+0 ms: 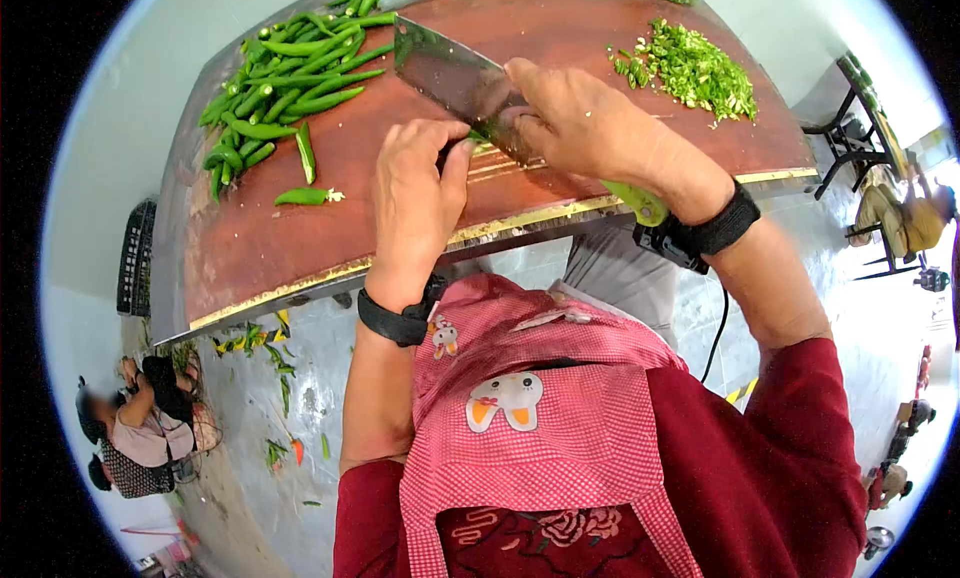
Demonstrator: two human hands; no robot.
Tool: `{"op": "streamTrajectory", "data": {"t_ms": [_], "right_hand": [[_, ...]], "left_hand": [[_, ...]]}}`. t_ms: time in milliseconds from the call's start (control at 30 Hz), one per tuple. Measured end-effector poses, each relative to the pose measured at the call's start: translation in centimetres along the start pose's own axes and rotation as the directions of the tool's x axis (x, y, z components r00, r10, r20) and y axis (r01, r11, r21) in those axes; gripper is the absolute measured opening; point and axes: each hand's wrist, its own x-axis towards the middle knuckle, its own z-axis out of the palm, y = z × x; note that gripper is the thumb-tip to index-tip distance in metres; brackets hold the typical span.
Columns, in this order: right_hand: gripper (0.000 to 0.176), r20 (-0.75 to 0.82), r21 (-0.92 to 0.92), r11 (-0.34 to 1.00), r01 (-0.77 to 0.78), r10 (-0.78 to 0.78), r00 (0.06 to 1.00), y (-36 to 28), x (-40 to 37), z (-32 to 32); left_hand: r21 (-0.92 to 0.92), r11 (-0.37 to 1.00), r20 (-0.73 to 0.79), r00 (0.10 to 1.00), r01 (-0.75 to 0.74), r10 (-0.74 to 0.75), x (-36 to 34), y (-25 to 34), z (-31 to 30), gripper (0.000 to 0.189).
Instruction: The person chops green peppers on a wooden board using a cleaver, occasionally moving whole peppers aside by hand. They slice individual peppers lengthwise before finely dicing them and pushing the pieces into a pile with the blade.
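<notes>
My right hand (590,128) is wrapped round the green handle (636,204) of a wide cleaver (448,76), its blade slanting up and left over the red-brown board (540,38). Close to the blade's lower edge, my left hand (420,183) has its fingers bent and pressed round a green chili pepper (480,138), mostly hidden by the fingers and blade. A heap of whole green chilies (290,78) lies on the board's left. Nearer the front are a split chili (306,154) and a cut chili (302,196). Chopped chili pieces (700,68) form a pile at the right.
The board's yellow front edge (270,306) runs just before my apron. A black crate (137,258) stands at the left. Chili scraps (284,383) litter the floor. People (150,428) sit at the lower left, with another person (915,223) at the right near a black-legged table (850,128).
</notes>
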Motion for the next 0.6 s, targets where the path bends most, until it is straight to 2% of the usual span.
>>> {"op": "streamTrajectory", "data": {"t_ms": [67, 100, 167, 233, 367, 467, 567, 600], "right_hand": [[0.019, -0.055, -0.013, 1.000, -0.003, 0.003, 0.998, -0.2, -0.6, 0.3], [0.019, -0.096, -0.015, 1.000, -0.007, 0.005, 0.995, 0.0, -0.7, 0.4], [0.021, -0.085, 0.015, 1.000, -0.012, 0.013, 0.996, 0.6, -0.5, 0.2], [0.031, 0.025, 0.089, 0.991, -0.101, 0.100, 0.995, 0.5, -0.6, -0.1], [0.021, -0.044, 0.050, 0.996, -0.069, 0.071, 0.997, 0.6, -0.4, 0.6], [0.022, -0.035, -0.012, 0.990, -0.140, 0.139, 0.990, -0.7, -0.8, 0.2], [0.019, -0.066, 0.083, 0.992, -0.090, 0.096, 0.993, -0.4, -0.9, 0.1], [0.023, -0.142, 0.068, 0.998, 0.001, 0.009, 0.990, -0.5, -0.5, -0.1]], "left_hand": [[-0.027, 1.000, -0.039, 0.999, -0.015, 0.014, -0.1, -0.4, 0.3, 0.011], [-0.034, 0.999, -0.005, 1.000, 0.019, -0.019, 0.0, -0.1, 0.1, 0.013], [-0.008, 1.000, -0.005, 1.000, 0.004, -0.004, -0.1, -0.4, 0.2, 0.013], [-0.001, 1.000, 0.007, 1.000, 0.015, -0.015, -0.1, -0.2, 0.0, 0.015], [0.028, 0.999, 0.036, 0.999, 0.030, -0.031, 0.0, 0.4, -0.1, 0.018], [0.027, 0.999, 0.019, 1.000, 0.018, -0.019, -0.1, 0.3, 0.0, 0.019], [0.047, 0.999, 0.048, 0.998, 0.028, -0.031, -0.1, 0.2, -0.3, 0.016], [0.016, 1.000, 0.061, 0.998, 0.013, -0.014, -0.2, 0.0, -0.3, 0.016]]}}
